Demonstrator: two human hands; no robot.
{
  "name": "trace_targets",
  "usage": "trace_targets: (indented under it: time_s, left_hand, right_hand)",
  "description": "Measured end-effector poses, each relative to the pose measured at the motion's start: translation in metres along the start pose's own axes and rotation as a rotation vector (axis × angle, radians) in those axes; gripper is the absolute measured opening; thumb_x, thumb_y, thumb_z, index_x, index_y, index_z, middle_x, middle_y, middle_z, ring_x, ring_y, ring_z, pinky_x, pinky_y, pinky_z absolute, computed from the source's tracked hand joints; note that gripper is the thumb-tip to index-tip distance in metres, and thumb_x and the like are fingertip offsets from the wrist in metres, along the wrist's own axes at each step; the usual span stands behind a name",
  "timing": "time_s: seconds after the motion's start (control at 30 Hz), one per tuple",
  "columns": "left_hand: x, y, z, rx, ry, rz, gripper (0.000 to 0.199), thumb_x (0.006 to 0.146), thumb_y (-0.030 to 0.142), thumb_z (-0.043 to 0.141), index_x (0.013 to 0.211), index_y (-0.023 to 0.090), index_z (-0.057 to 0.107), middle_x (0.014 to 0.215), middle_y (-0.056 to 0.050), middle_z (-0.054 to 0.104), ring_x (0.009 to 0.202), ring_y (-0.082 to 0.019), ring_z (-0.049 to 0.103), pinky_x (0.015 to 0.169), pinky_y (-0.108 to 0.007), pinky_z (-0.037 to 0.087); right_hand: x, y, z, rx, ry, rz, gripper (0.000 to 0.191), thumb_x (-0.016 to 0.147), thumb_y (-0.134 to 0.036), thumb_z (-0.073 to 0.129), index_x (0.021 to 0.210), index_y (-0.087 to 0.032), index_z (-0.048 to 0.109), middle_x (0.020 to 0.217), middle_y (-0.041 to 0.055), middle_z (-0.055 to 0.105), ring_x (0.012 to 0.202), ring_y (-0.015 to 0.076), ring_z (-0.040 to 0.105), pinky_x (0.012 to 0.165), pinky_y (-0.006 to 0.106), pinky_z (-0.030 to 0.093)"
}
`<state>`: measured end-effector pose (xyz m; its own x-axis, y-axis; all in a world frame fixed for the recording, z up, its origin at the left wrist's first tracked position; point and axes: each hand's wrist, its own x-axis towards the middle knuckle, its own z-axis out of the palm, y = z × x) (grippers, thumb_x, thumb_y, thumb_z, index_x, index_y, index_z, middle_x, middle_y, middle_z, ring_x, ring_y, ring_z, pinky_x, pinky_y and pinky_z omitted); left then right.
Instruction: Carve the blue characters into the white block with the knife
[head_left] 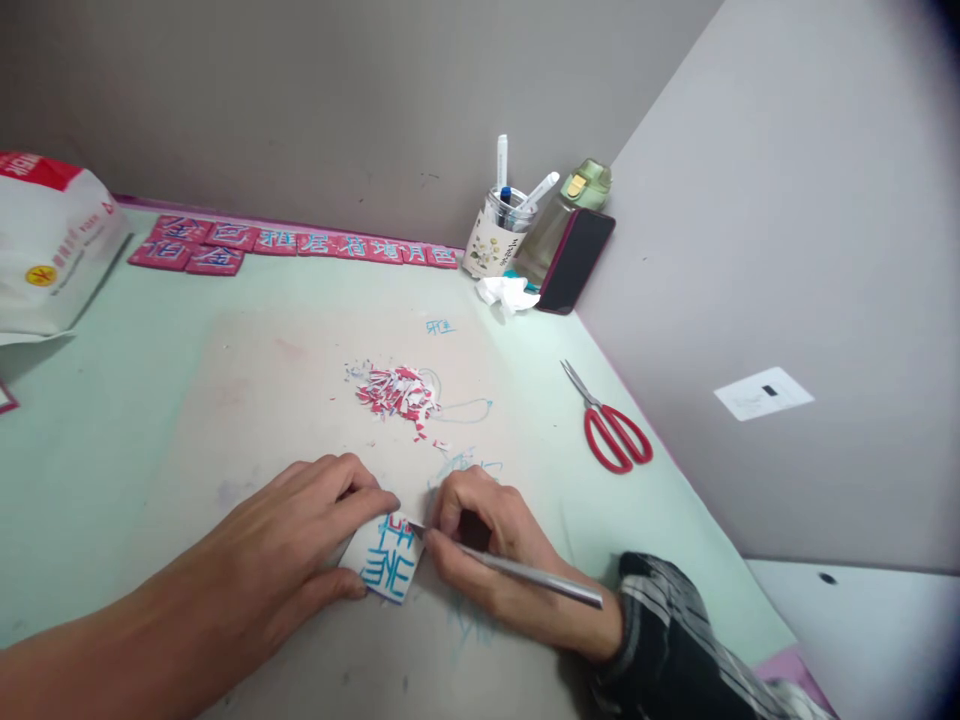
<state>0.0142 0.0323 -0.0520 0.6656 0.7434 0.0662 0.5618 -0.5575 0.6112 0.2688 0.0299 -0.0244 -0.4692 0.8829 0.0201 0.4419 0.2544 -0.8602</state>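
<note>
Pale green covers the tabletop, with a beige mat laid over its middle and a printed bag at the far left. Finished-looking red tiles, each with a pale blue character, run along the back edge; that batch seems done. Nearer, the left hand presses down with thumb and forefinger at a card's edges, while the right hand is closed like a writer's. Red-handled scissors lie off to the right, untouched. Between the fingers of the right hand is a slim metal tool, its tip at the upper right of the white card on the mat. Beyond sits a heap of red and white scraps. Only a small red patch shows among the card's blue strokes, so I'd judge this piece barely begun, most of its face still white.
</note>
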Motion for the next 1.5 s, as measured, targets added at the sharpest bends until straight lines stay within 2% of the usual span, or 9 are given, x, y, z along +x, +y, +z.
trace_targets:
  time_s: [0.13,0.27,0.43,0.63,0.93,1.17,1.5]
  left_hand:
    - [-0.003,0.007,0.014,0.047,0.060,-0.083,0.035,0.081,0.023,0.080,0.113,0.030,0.066,0.107,-0.001,0.065,0.094,-0.025,0.064,0.077,-0.032,0.054]
    - [-0.004,0.009,0.021,0.054,0.056,-0.131,0.037,0.079,0.027,0.085,0.109,0.029,0.064,0.108,-0.002,0.061,0.097,-0.027,0.062,0.079,-0.036,0.053]
    - [-0.005,0.006,0.017,0.000,0.005,-0.121,0.038,0.086,0.023,0.079,0.118,0.032,0.062,0.112,-0.001,0.060,0.100,-0.025,0.062,0.081,-0.033,0.053]
    - [-0.006,0.002,0.013,-0.001,-0.001,-0.063,0.045,0.090,0.018,0.071,0.130,0.034,0.059,0.116,-0.001,0.062,0.101,-0.024,0.063,0.082,-0.031,0.054]
    - [-0.006,-0.002,0.012,-0.033,0.007,-0.038,0.046,0.091,0.020,0.071,0.132,0.037,0.059,0.118,0.002,0.063,0.102,-0.021,0.063,0.085,-0.027,0.053]
    - [-0.005,-0.003,0.014,-0.055,-0.005,-0.052,0.044,0.093,0.023,0.070,0.133,0.038,0.058,0.119,0.002,0.062,0.103,-0.022,0.062,0.086,-0.028,0.052]
    - [-0.008,-0.004,0.016,-0.066,-0.002,-0.064,0.047,0.093,0.022,0.071,0.134,0.039,0.056,0.118,0.002,0.060,0.105,-0.021,0.060,0.087,-0.027,0.051]
  right_hand:
    - [-0.001,0.000,0.004,0.012,0.033,0.028,0.024,0.090,-0.020,0.062,0.072,-0.023,0.046,0.070,-0.0035,0.057,0.064,0.0129,0.046,0.064,0.028,0.039]
    - [-0.001,0.007,0.005,0.096,0.032,0.039,0.023,0.087,-0.020,0.062,0.073,-0.023,0.045,0.072,-0.0023,0.058,0.067,0.0142,0.048,0.064,0.028,0.040]
    - [0.000,0.011,0.000,0.163,0.004,0.027,0.023,0.088,-0.023,0.067,0.075,-0.023,0.048,0.071,-0.0036,0.054,0.066,0.0137,0.047,0.061,0.027,0.038]
    - [0.002,0.010,-0.004,0.098,-0.035,-0.027,0.022,0.089,-0.022,0.065,0.075,-0.023,0.048,0.072,-0.0035,0.053,0.068,0.0139,0.046,0.063,0.028,0.038]
    - [0.003,0.012,-0.013,-0.030,-0.146,-0.110,0.020,0.091,-0.014,0.062,0.082,-0.023,0.047,0.081,-0.0028,0.054,0.075,0.0145,0.049,0.071,0.029,0.038]
    - [0.004,0.009,-0.012,-0.048,-0.128,-0.120,0.021,0.089,-0.015,0.063,0.079,-0.023,0.046,0.075,-0.0045,0.049,0.069,0.0131,0.043,0.072,0.029,0.036]
    - [0.001,0.006,0.000,0.136,-0.010,0.080,0.024,0.089,-0.026,0.062,0.073,-0.023,0.046,0.070,-0.0037,0.054,0.066,0.0137,0.045,0.064,0.029,0.035]
